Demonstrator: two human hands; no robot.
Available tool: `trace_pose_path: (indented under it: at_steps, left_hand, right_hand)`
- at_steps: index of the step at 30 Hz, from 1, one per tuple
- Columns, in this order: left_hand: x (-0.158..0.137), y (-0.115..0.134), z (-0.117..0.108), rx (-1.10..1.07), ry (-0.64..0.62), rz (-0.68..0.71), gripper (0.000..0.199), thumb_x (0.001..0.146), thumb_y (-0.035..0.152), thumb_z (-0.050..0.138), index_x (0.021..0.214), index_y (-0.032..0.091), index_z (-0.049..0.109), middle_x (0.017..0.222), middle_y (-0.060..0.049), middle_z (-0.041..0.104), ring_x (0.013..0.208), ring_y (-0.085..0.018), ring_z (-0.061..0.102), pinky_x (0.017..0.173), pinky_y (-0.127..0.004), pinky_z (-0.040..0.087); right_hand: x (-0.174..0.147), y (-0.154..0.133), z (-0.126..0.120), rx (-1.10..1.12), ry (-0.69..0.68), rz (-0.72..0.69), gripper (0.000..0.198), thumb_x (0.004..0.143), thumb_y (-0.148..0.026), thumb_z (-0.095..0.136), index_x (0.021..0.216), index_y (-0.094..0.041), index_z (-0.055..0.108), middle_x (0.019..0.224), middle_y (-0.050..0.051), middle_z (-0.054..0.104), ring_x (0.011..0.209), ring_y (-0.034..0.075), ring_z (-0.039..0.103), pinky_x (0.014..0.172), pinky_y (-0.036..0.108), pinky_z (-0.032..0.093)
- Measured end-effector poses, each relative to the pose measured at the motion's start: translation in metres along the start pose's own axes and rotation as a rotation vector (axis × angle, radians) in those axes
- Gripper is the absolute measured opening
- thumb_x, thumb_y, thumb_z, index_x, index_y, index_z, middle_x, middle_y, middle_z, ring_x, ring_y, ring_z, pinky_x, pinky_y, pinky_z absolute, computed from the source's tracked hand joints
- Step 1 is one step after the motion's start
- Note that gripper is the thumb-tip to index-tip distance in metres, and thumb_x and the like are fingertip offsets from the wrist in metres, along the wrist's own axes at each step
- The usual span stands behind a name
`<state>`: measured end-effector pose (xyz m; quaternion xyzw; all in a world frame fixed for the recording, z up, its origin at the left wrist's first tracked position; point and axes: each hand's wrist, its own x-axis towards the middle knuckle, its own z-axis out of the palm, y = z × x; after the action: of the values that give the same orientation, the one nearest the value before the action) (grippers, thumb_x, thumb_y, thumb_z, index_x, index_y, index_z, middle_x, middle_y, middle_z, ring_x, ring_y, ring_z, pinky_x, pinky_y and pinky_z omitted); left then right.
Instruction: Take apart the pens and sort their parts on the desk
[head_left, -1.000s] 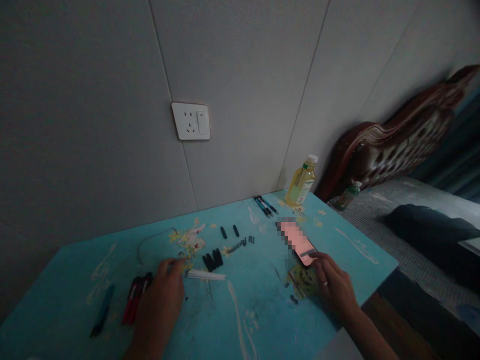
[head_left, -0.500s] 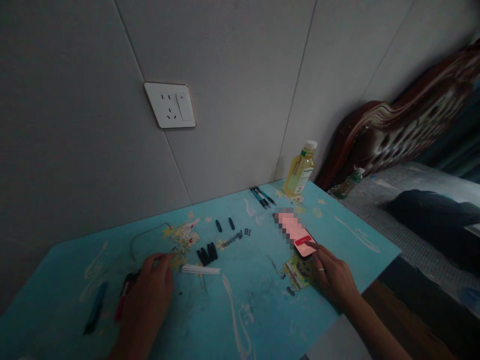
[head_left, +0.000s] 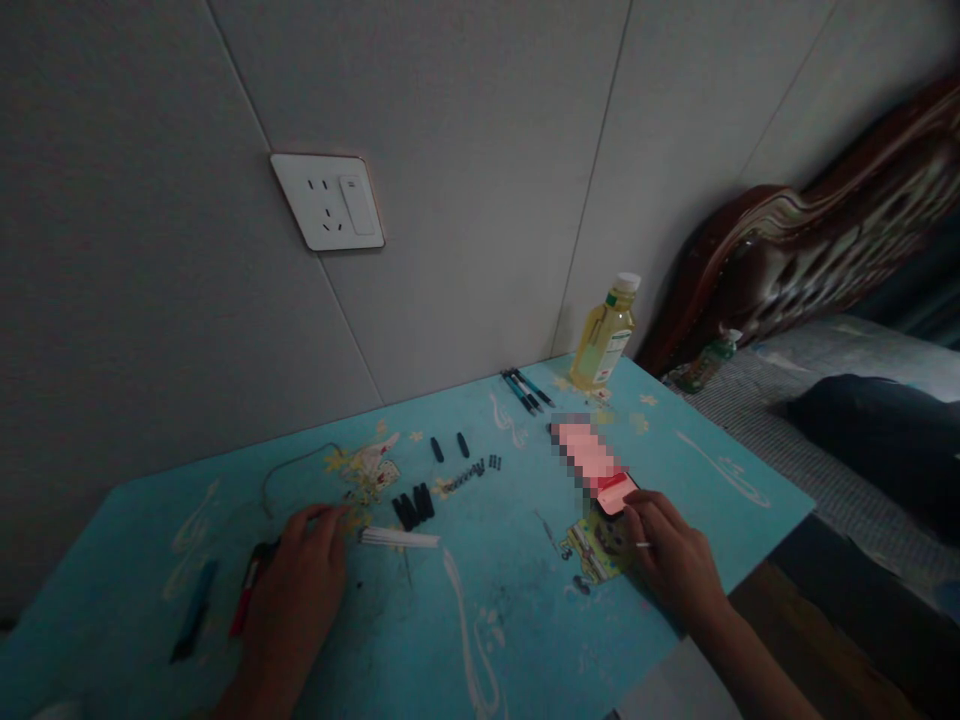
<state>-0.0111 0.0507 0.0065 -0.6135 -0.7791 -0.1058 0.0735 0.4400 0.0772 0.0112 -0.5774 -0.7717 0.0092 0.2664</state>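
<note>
My left hand (head_left: 300, 580) rests on the table with its fingers loosely bent and apart, and I see nothing held in it. Beside it lie a red pen barrel (head_left: 244, 597), partly hidden by the hand, and a blue one (head_left: 195, 612). Thin white sticks like pen refills (head_left: 401, 538) lie just right of its fingertips. My right hand (head_left: 671, 550) is at the near end of a phone (head_left: 592, 460) with a lit pink screen, partly blurred out. Its index fingertip is at the lower edge of the screen; the other fingers are bent beneath.
Several black pen grips (head_left: 414, 507), two dark small pieces (head_left: 450, 447) and a row of tiny springs (head_left: 469, 474) lie mid-table. Pens (head_left: 527, 391) and a yellow bottle (head_left: 604, 335) are at the back. A cartoon picture (head_left: 600, 547) lies by the right hand.
My right index finger has drawn back from the red button on the phone screen to the screen's lower edge. My left hand stays where it was. The camera view has shifted slightly.
</note>
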Motion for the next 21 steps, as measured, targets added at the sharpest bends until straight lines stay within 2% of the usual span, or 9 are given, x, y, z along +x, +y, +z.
trace_pose_path:
  at_steps: [2, 5, 8, 13, 17, 21]
  left_hand:
    - [0.000, 0.004, -0.001, -0.004, 0.004, -0.012, 0.036, 0.098, 0.026, 0.032, 0.117, 0.022, 0.061, 0.125, -0.009, 0.057, 0.102, -0.023, 0.062, 0.083, -0.036, 0.049]
    - [-0.001, 0.010, -0.004, -0.047, 0.013, 0.004, 0.034, 0.097, 0.022, 0.034, 0.118, 0.021, 0.061, 0.124, -0.009, 0.057, 0.104, -0.022, 0.061, 0.090, -0.034, 0.047]
    - [-0.003, 0.016, -0.009, -0.114, 0.031, -0.006, 0.032, 0.095, 0.020, 0.039, 0.118, 0.020, 0.061, 0.121, -0.010, 0.058, 0.100, -0.021, 0.062, 0.086, -0.032, 0.049]
    - [-0.007, 0.025, -0.020, -0.156, 0.018, -0.005, 0.029, 0.096, 0.021, 0.040, 0.117, 0.020, 0.061, 0.118, -0.010, 0.059, 0.093, -0.019, 0.063, 0.079, -0.030, 0.048]
    - [-0.009, 0.028, -0.027, -0.172, 0.044, -0.010, 0.027, 0.096, 0.023, 0.041, 0.113, 0.020, 0.061, 0.109, -0.010, 0.060, 0.089, -0.020, 0.064, 0.075, -0.031, 0.048]
    - [-0.009, 0.031, -0.031, -0.262, 0.071, -0.005, 0.028, 0.096, 0.024, 0.040, 0.112, 0.020, 0.062, 0.106, -0.009, 0.062, 0.090, -0.021, 0.064, 0.078, -0.032, 0.048]
  right_hand:
    - [0.000, -0.013, 0.001, 0.065, 0.001, -0.037, 0.025, 0.098, -0.033, 0.041, 0.095, -0.021, 0.062, 0.101, 0.011, 0.066, 0.079, 0.018, 0.067, 0.070, 0.028, 0.054]
    - [0.018, -0.048, 0.007, 0.138, -0.097, -0.078, 0.024, 0.097, -0.035, 0.043, 0.095, -0.023, 0.064, 0.094, 0.008, 0.066, 0.073, 0.018, 0.066, 0.068, 0.029, 0.053]
    - [0.061, -0.089, 0.023, 0.149, -0.216, -0.092, 0.024, 0.095, -0.037, 0.047, 0.097, -0.024, 0.066, 0.093, 0.005, 0.067, 0.070, 0.017, 0.066, 0.065, 0.028, 0.049]
    - [0.138, -0.140, 0.069, 0.090, -0.252, -0.052, 0.028, 0.092, -0.040, 0.053, 0.102, -0.020, 0.069, 0.098, 0.009, 0.069, 0.081, 0.019, 0.066, 0.071, 0.028, 0.045]
    - [0.164, -0.155, 0.096, 0.036, -0.319, 0.027, 0.037, 0.088, -0.051, 0.057, 0.098, -0.018, 0.071, 0.097, 0.012, 0.071, 0.088, 0.023, 0.067, 0.071, 0.030, 0.044]
    - [0.170, -0.154, 0.100, 0.015, -0.331, 0.025, 0.036, 0.089, -0.049, 0.055, 0.092, -0.017, 0.070, 0.090, 0.013, 0.071, 0.082, 0.025, 0.067, 0.067, 0.030, 0.044]
